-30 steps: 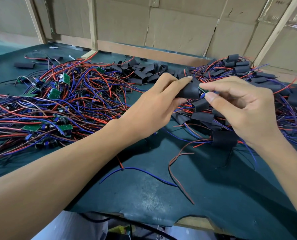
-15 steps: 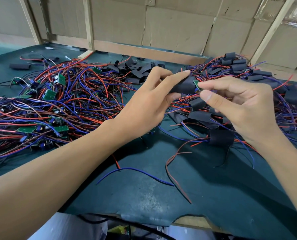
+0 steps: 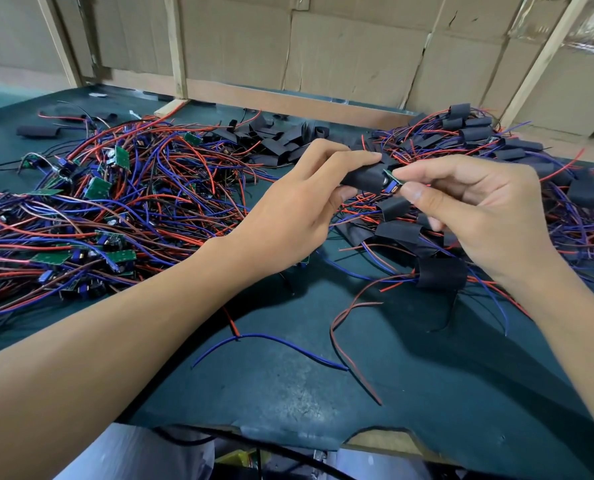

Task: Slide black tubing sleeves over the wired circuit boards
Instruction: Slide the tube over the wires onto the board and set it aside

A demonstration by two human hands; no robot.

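Note:
My left hand [image 3: 299, 209] grips a black tubing sleeve [image 3: 363, 178] above the middle of the table. A small green circuit board [image 3: 392, 183] pokes out of the sleeve's right end, and my right hand [image 3: 475, 209] pinches that end between thumb and forefinger. To the left lies a tangled heap of bare green boards with red and blue wires [image 3: 91, 209]. On the right lies a heap of boards covered by sleeves [image 3: 475, 136]. Loose empty sleeves [image 3: 271, 136] are piled at the back centre.
The table has a dark green mat [image 3: 427, 393] with a torn front edge. Loose red and blue wires [image 3: 288, 344] lie on it near me. A wooden rail and cardboard wall [image 3: 323, 64] close off the back. One stray sleeve [image 3: 37, 130] lies far left.
The sleeve and both hands have shifted slightly toward me and left. More of the green board now shows at the sleeve's right end, with my right fingertips pinching it.

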